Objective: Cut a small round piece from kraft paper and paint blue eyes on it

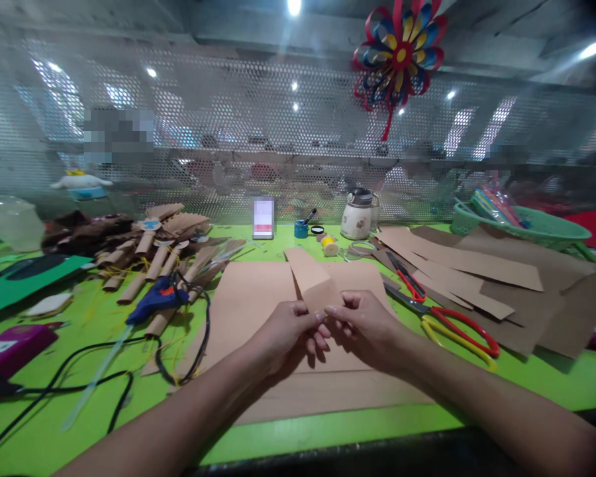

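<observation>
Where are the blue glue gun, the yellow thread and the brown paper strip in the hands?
Blue glue gun [152, 303]: head view, on the middle of its body.
Yellow thread [328, 242]: head view, on the wound part of the spool.
Brown paper strip [308, 273]: head view, on its flat face.

Green tabletop [328, 436] is carrying brown paper sheets [255, 291] near centre; to their left, paper tubes [156, 264] and a blue glue gun [155, 301] are lying. Large scissors [421, 308] and loose paper pieces [481, 267] are lying right; phone [263, 218], blue pot [300, 229], yellow spool [330, 246] and white jug [356, 220] are sitting farther back. A dark heap [97, 233], possibly crumpled material (blurred), is resting far left.
</observation>
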{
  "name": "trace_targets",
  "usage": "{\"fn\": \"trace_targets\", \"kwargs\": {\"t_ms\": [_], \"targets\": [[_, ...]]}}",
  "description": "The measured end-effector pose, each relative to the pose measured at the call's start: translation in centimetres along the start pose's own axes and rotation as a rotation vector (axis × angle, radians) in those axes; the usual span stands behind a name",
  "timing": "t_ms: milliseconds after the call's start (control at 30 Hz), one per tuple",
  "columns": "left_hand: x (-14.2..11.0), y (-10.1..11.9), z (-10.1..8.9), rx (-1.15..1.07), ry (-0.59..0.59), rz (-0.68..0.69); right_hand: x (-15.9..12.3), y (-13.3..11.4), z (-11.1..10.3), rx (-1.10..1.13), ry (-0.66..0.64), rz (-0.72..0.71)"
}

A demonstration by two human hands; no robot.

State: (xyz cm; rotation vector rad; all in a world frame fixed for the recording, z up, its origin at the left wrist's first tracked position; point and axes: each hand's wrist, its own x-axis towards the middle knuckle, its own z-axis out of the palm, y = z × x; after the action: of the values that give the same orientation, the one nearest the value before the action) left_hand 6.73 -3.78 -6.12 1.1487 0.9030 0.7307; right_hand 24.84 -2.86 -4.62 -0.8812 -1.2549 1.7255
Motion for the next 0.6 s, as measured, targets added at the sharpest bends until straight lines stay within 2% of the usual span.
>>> {"fn": "trace_targets", "kwargs": {"t_ms": [233,433,600], "targets": [[-0.1,-0.2,0.4,-0.02,0.03,0.064,-0.2,0.0,0.1,0.011,-0.059,0.004],[-0.4,0.1,1.2,-0.067,0.004,0.112,-0.6,-0.5,-0.1,0.031,-0.121,-0.014],[-0.5,0.4,1.0,-0.076,-0.043,0.09,-0.1,-1.6,-1.5,-0.043,-0.226,0.03]]}}
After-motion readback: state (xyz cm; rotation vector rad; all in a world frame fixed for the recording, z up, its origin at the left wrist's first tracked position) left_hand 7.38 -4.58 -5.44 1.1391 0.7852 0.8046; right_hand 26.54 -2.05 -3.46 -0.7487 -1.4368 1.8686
